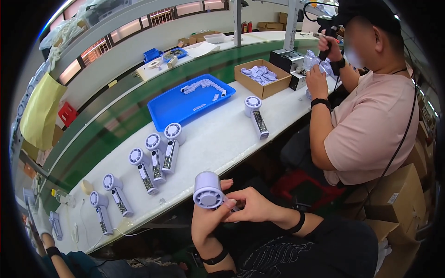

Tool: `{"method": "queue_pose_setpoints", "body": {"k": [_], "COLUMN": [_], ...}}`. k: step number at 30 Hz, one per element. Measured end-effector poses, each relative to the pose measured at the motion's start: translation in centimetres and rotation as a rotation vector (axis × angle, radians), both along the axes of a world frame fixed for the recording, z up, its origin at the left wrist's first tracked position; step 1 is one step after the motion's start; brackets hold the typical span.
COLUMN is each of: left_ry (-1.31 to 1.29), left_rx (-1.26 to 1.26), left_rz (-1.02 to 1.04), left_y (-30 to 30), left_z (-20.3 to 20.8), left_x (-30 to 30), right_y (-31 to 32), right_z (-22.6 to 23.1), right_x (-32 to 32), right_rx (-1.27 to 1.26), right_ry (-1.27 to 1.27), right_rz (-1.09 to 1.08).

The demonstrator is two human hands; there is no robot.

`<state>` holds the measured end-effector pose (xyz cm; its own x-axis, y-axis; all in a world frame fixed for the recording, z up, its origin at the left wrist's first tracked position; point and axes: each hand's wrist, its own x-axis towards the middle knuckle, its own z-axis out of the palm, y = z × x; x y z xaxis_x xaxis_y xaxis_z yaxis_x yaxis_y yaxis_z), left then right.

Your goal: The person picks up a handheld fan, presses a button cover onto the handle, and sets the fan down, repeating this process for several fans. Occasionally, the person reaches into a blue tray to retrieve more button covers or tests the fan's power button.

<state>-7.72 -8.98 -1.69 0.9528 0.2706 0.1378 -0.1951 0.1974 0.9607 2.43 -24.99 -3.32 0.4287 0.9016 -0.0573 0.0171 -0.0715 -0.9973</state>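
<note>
A lilac handheld fan (208, 189) is held up in front of me, its round grille facing me. My left hand (207, 221) is wrapped around it from below, beneath the fan head. My right hand (254, 205) has its fingers closed at the fan's handle, thumb and fingertips pressed together beside the left thumb. Between them, most of the handle is hidden. Beyond my hands on the bench, several similar fans lie with circuit boards showing in their open handles, among them one fan (169, 146) left of centre and another fan (257, 117) to the right.
The white bench (208, 139) curves across in front of me. On it are a blue tray (160, 113) with small lilac parts and a cardboard box (250, 88) of lilac pieces. At right a co-worker (371, 120) holds a dark tool; another person's gloved hand (41, 220) is at left.
</note>
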Motion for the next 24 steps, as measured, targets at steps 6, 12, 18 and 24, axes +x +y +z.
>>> {"method": "queue_pose_setpoints", "body": {"k": [6, 12, 18, 24], "left_ry": [-0.003, -0.130, -0.083, -0.380], "left_rx": [-0.173, -0.274, -0.185, -0.473], "left_rz": [0.007, -0.049, -0.056, -0.087], "left_y": [0.0, 0.6, 0.5, -2.0], "left_z": [-0.9, -2.6, -1.3, -1.1], "left_x": [0.0, 1.9, 1.7, 2.4], "right_y": [0.5, 1.1, 2.0, 1.5], "right_z": [0.7, 2.5, 2.9, 5.0], "right_x": [-1.6, 0.1, 1.1, 0.1], "right_rx": [0.098, -0.065, 0.179, 0.037], "right_ry": [0.028, 0.001, -0.262, -0.075], "right_rz": [-0.123, 0.002, -0.027, -0.157]}}
